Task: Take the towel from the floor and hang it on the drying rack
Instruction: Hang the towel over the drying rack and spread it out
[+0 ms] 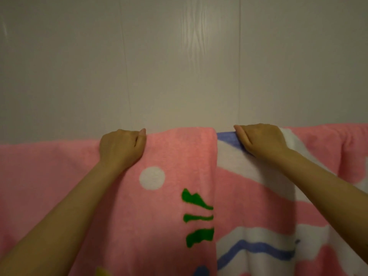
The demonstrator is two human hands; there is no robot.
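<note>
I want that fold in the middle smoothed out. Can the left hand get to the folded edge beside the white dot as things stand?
Probably yes. The left hand grips the towel at its top edge, and only flat pink cloth lies between it and the folded edge. It would have to let go first.

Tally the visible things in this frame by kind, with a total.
Hands: 2, the left hand and the right hand, both closed on the top edge of the cloth
Towels: 1, the pink patterned towel, draped and hanging down
Walls: 1, the pale panelled wall behind
Drying rack: 0 visible, hidden under the cloth
Total: 4
</note>
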